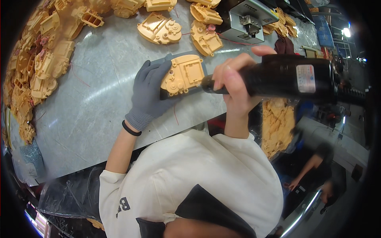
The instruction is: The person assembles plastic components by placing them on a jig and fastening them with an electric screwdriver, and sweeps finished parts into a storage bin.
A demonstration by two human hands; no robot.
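My left hand (149, 93), in a grey knitted glove, grips a yellow plastic housing (192, 73) from its left side. The housing has a square recess and round bosses facing up, and dark grey material shows around its edges. My bare right hand (236, 81) is wrapped round the front of a black electric screwdriver (274, 77), held almost level with its tip pointing left. That tip is close to the housing's right edge; whether they touch I cannot tell.
Yellow housings (47, 59) are heaped along the table's left side. Several more lie at the back, near a grey machine (246, 23) with a metal mechanism. Thin red strands lie on the grey table (91, 131). At the right are more yellow parts (276, 127) and another person's arm (307, 172).
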